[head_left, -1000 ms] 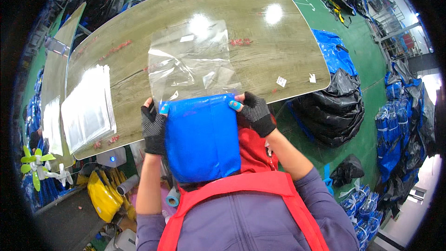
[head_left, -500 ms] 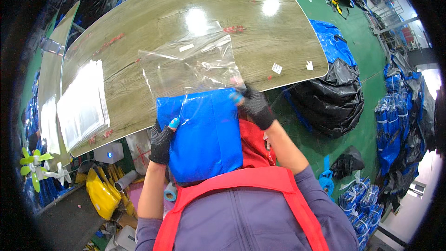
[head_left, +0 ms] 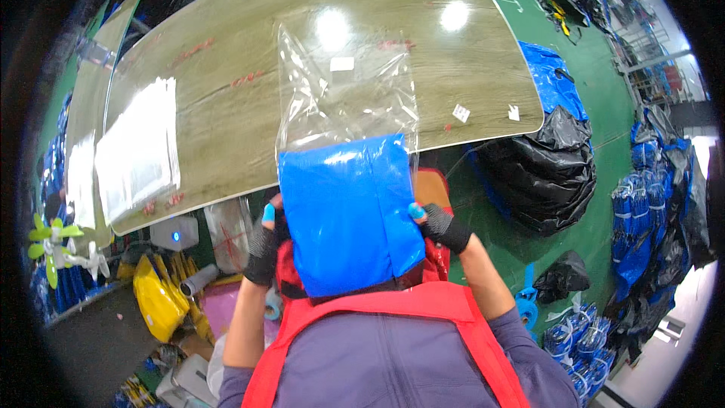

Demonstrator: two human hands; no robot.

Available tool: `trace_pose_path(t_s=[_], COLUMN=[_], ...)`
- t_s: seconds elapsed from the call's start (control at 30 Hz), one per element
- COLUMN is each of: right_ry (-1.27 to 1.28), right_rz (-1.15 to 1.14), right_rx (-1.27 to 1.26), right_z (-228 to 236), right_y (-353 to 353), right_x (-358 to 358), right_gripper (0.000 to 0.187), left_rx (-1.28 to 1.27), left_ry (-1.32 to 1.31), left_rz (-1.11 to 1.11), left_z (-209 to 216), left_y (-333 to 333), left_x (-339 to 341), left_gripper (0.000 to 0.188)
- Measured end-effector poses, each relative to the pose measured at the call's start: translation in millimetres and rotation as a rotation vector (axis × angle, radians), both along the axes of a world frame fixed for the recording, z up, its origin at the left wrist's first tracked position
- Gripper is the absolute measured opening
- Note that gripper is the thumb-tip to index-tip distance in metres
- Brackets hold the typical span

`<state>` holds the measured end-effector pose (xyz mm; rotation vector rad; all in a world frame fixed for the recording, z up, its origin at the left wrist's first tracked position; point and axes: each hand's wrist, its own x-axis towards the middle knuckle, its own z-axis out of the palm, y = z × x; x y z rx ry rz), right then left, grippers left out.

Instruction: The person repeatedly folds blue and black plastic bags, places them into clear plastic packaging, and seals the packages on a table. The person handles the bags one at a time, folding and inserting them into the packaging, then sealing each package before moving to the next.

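A folded blue plastic-fabric bundle (head_left: 347, 215) lies against my front, its far edge over the near rim of the table. A clear plastic bag (head_left: 370, 102) reaches from the bundle onto the tabletop and seems to lie around at least its far part; a small white label shows on it. My left hand (head_left: 260, 249), in a dark fingerless-tip glove with a blue covering on the thumb, is closed at the bundle's left edge. At the opposite edge my right hand (head_left: 447, 228), gloved likewise, pinches the bundle's side. The fingers under it are hidden.
Stacked clear bags (head_left: 140, 151) lie at the left of the wood-patterned table (head_left: 226, 45). A green fan (head_left: 53, 242) and a white box with a blue light (head_left: 174, 234) are near its left corner. A large black sack (head_left: 540, 174) stands on the right; yellow packets (head_left: 158, 298) lie lower left.
My right hand has come down from the bundle's far right corner to its right edge. The clear bag now stretches straighter over the table, and the bundle has shifted slightly right.
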<state>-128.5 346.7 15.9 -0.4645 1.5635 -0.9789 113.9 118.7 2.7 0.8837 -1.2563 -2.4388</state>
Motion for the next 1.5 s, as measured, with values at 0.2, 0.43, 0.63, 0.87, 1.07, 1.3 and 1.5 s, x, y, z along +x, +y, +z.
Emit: trace_pose_path(t_s=[0.2, 0.43, 0.63, 0.87, 1.07, 1.3, 1.5], right_ry=[-0.149, -0.305, -0.258, -0.262, 0.025, 0.142, -0.013], right_rz=[-0.239, -0.292, -0.269, -0.334, -0.186, -0.146, 0.006], right_rx=[-0.269, -0.165, -0.182, -0.116, -0.052, 0.018, -0.192], right_z=[10, 21, 13, 21, 56, 17, 28], right_y=[-14, -15, -13, -19, -2, 28, -8], right_x=[5, 22, 12, 12, 37, 63, 28], right_gripper=[0.065, 0.069, 0.057, 0.054, 0.064, 0.055, 0.071], left_rx=[-0.908, -0.646, -1.005, -1.194, -1.007, -0.056, -0.146], left_ry=[-0.238, -0.02, -0.205, -0.297, -0.381, 0.093, -0.246], left_rz=[-0.044, 0.204, 0.087, 0.105, -0.094, 0.181, -0.001], left_z=[-14, -30, -19, -8, -10, -14, 2], left_y=[-14, 3, -20, -24, 13, 9, -1], left_x=[3, -5, -24, -32, 12, 41, 0], left_gripper=[0.029, 0.019, 0.028, 0.024, 0.031, 0.05, 0.078])
